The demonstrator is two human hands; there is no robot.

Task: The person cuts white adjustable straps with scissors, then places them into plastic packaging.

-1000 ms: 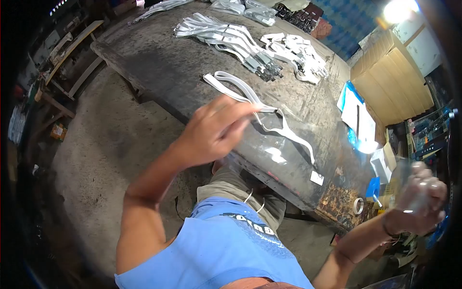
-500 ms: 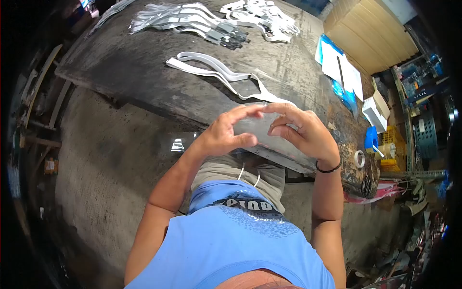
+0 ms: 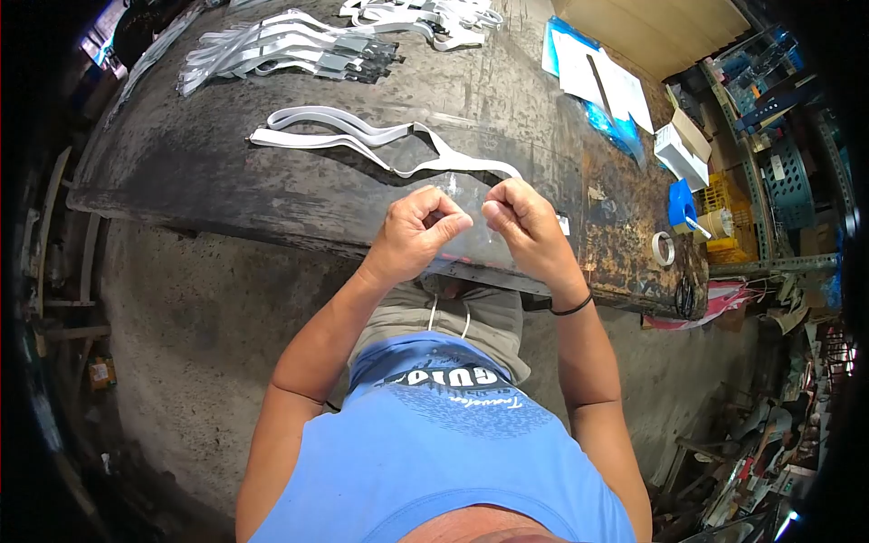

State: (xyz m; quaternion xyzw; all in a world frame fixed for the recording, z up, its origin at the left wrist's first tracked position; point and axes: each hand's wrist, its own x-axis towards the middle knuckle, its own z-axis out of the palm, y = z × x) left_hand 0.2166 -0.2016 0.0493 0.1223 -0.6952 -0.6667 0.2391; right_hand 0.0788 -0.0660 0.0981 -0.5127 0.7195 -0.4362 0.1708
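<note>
A thin clear plastic bag or sheet (image 3: 467, 237) shows faintly between my hands, low over the table's front edge. My left hand (image 3: 415, 233) is closed in a pinch at its left side. Opposite, my right hand (image 3: 532, 231), with a black band at the wrist, pinches its right side. The fingertips are a short gap apart. Just beyond them a white strap (image 3: 444, 163) lies looped on the table, its right end reaching my right hand's knuckles; whether they touch I cannot tell.
Bundled white straps (image 3: 290, 45) and a looser pile (image 3: 434, 20) lie at the table's (image 3: 199, 154) back. To the right are papers (image 3: 588, 72) on blue plastic, a small white box (image 3: 681, 156), a blue tape dispenser (image 3: 682, 206), a tape roll (image 3: 663, 248) and a yellow crate (image 3: 731, 217).
My fingers have closed from a looser, spread pose into pinches, and the hands have turned. The whole view has shifted, so the table things appear further left.
</note>
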